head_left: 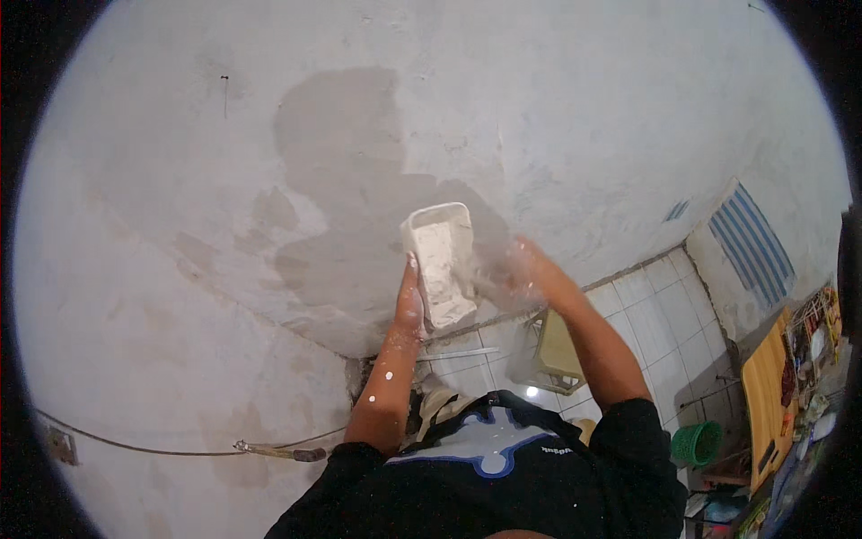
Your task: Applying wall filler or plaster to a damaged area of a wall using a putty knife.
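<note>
No packages, labels, signs or screens can be made out. The cluttered shelf area at the far right edge is too small and blurred to tell whether any of its colourful items are packages.

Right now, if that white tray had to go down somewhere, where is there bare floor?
The left hand holds the white tray against the wall; the right hand is blurred beside it. Bare white floor tiles lie between the wall's foot and the yellow stool, toward the striped panel. The right edge, past the green basket, is crowded with clutter.
</note>
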Demonstrator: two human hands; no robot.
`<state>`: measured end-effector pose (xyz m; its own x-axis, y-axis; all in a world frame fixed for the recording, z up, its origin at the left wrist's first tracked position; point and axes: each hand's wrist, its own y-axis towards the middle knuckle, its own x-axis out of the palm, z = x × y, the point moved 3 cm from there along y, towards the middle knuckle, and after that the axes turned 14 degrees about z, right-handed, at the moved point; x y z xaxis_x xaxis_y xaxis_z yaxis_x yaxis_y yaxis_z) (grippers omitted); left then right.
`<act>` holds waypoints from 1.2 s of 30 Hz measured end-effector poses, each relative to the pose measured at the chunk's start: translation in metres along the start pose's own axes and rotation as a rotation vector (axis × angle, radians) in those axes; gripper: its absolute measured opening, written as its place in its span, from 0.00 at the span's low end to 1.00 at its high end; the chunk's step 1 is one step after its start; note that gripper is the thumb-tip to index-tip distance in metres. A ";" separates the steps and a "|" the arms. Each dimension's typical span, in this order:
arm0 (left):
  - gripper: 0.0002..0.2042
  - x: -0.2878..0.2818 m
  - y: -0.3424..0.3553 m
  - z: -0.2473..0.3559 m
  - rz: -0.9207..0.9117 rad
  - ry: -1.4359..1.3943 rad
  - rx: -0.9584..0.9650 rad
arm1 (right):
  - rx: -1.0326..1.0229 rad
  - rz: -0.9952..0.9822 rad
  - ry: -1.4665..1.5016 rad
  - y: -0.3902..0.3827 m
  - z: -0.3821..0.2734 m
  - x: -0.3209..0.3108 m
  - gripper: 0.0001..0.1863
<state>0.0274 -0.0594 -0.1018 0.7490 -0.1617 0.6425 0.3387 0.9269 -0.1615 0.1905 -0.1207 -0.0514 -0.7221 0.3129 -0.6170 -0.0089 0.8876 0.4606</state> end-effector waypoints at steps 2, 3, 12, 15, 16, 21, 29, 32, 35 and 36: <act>0.28 0.000 -0.002 0.006 -0.017 0.005 0.042 | -0.061 0.094 -0.059 -0.016 -0.014 0.003 0.18; 0.28 -0.002 -0.003 0.009 -0.038 0.019 0.077 | -0.114 0.196 -0.115 -0.020 -0.019 0.002 0.19; 0.26 -0.013 0.008 0.011 -0.040 -0.213 0.150 | 0.433 0.437 0.744 -0.007 -0.015 0.022 0.13; 0.26 -0.016 0.007 0.006 -0.057 -0.191 0.125 | 0.286 0.535 0.679 -0.004 -0.019 0.041 0.13; 0.26 -0.017 0.006 0.006 -0.051 -0.191 0.127 | 0.287 0.530 0.682 -0.008 -0.011 0.050 0.13; 0.25 -0.011 0.002 0.009 -0.036 -0.139 0.096 | 0.096 0.553 0.322 -0.011 -0.029 0.049 0.13; 0.26 -0.025 0.014 -0.001 -0.018 -0.029 0.064 | 0.354 0.470 0.861 -0.006 -0.017 0.069 0.09; 0.27 -0.036 0.018 -0.008 0.012 0.013 0.035 | 0.472 0.447 1.072 -0.006 -0.015 0.074 0.08; 0.29 -0.040 0.021 -0.014 0.027 0.062 -0.003 | 0.562 0.486 1.165 -0.008 0.013 0.098 0.09; 0.29 -0.042 0.022 -0.015 0.030 0.077 -0.028 | 0.603 0.521 1.243 -0.010 0.026 0.107 0.10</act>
<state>0.0120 -0.0373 -0.1434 0.8001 -0.1605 0.5780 0.3305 0.9220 -0.2015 0.1315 -0.0871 -0.1383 -0.6728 0.4255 0.6052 0.4894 0.8695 -0.0672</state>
